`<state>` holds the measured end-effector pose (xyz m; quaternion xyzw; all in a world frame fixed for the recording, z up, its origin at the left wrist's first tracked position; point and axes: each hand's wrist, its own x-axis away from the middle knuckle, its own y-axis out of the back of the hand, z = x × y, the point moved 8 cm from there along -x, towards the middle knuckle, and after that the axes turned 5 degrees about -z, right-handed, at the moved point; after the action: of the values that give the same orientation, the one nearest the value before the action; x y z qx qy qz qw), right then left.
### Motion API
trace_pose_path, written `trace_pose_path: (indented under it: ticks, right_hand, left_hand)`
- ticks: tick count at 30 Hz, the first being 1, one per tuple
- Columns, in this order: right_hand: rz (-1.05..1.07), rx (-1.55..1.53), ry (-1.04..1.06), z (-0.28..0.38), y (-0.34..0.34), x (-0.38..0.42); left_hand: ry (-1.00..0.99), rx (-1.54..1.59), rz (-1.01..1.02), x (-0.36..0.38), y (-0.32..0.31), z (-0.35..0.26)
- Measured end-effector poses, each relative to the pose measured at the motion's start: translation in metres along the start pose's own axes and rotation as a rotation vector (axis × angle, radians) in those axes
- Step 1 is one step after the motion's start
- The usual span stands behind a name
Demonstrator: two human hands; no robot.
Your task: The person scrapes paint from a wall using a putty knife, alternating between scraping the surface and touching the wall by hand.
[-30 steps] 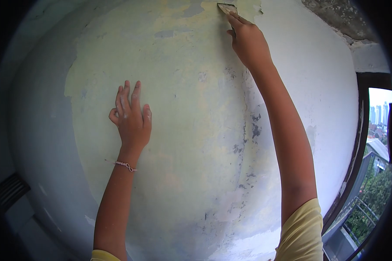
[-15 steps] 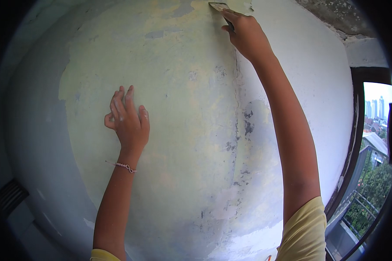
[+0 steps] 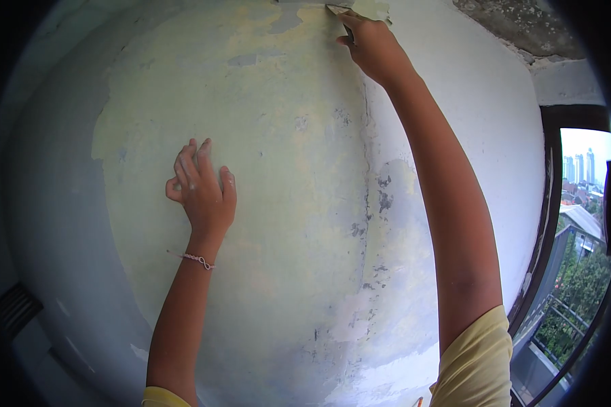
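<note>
High on the wall, my right hand (image 3: 377, 51) is closed around a putty knife (image 3: 337, 9). Its flat blade is up against the patchy wall (image 3: 271, 224) near the top of the view; the fingers cover most of the handle. Lower and to the left, my left hand (image 3: 205, 193) rests on or very near the greenish surface, fingers apart and slightly bent, with nothing in it. Pale dust marks its fingers, and a braided bracelet (image 3: 199, 260) circles that wrist. A vertical crack (image 3: 366, 163) with dark flaked spots runs down below the knife.
On the right, a dark window frame (image 3: 552, 142) borders an opening with a railing (image 3: 570, 308), trees and distant towers beyond. Rough dark ceiling (image 3: 523, 30) shows at upper right. A dark slatted object (image 3: 20, 308) stands at lower left.
My right hand and the putty knife appear slightly further left, with the knife more hidden by the fingers. The left hand sits slightly lower in view, its pose unchanged. The view has shifted a little.
</note>
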<state>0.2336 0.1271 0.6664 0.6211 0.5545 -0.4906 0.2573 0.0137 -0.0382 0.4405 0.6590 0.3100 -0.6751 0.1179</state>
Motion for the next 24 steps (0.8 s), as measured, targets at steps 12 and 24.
trace_pose_path:
  ticks: [12, 24]
  right_hand:
    - [0.083, 0.116, -0.026, 0.005, 0.000, -0.002]
    - [0.140, 0.162, -0.036, 0.019, -0.004, 0.001]
  left_hand:
    - [-0.029, -0.006, 0.031, -0.003, 0.004, -0.002]
    - [-0.030, 0.009, 0.039, -0.005, 0.000, -0.009]
